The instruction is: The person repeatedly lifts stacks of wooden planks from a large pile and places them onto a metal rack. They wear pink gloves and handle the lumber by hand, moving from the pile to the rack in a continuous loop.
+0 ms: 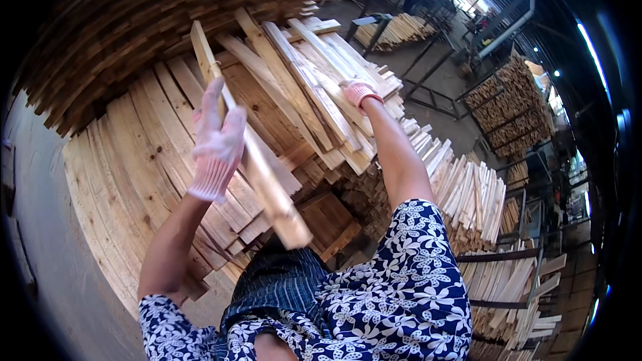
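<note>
Across the head view, the left hand (217,144), in a pale knit glove with a pinkish cuff, holds a long plank (259,170). Its fingers lie along the wood and are closed on it, though the far side of the grip is hidden. The plank slants from the upper left down toward the person's waist, its near end blurred and above a striped apron (277,284). The right hand (362,94), gloved with a red-edged cuff, reaches out to the loose boards (334,53), its fingers bent over them; I cannot tell whether they grip one. These boards lie side by side at uneven angles. Left of them, wide boards (127,154) form a flat layer, and a tall stack of timber (174,10) rises behind.

Toward the right, a metal frame rack (463,98) holds a dense bundle of sticks (511,110), packed with their ends showing. Nearer, a lower rack (498,255) with dark crossbars holds pale slats (498,281), some jutting out past its side. Just above it, short pale strips (475,194) are heaped close together. Farther back, another batch of sticks (394,30) lies beside dark metal posts (378,32).
</note>
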A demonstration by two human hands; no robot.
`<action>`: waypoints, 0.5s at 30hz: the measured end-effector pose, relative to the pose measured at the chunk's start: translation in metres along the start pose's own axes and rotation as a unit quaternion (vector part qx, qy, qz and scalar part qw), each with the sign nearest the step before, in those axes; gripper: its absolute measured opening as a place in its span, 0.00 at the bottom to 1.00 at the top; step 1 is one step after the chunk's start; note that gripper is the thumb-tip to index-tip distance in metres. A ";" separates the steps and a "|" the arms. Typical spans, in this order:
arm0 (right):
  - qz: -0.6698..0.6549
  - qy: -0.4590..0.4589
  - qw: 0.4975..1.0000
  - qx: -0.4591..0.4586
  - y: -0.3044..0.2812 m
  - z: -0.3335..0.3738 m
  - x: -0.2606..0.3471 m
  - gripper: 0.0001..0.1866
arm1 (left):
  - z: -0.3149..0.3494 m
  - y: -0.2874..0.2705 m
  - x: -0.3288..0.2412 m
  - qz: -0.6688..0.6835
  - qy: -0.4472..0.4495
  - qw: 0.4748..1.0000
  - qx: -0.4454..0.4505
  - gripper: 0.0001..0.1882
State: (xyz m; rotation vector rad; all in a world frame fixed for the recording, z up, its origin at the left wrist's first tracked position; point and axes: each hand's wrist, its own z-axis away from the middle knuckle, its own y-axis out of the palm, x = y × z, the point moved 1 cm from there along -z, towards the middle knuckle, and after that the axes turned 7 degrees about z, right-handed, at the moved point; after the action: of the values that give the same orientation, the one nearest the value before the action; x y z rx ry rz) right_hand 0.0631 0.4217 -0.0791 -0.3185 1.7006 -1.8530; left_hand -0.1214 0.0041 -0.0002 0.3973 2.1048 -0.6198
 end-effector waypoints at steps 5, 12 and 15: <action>0.002 0.004 0.972 -0.234 -0.070 0.081 0.074 0.19 | -0.005 0.051 0.017 -0.403 -0.097 0.895 0.165 0.19; -0.098 -0.054 0.980 -0.166 -0.093 0.144 0.162 0.41 | -0.014 0.063 0.008 -0.422 -0.121 0.877 0.195 0.20; -0.089 -0.049 0.983 -0.150 -0.096 0.147 0.172 0.43 | -0.012 0.062 0.022 -0.454 -0.091 0.872 0.160 0.21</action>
State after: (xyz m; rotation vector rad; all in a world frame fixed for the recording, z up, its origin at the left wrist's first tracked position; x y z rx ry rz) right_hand -0.0179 0.2035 -0.0008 -0.6934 1.9353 -1.6673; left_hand -0.1112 0.0632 -0.0297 -0.5173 1.9211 -1.4911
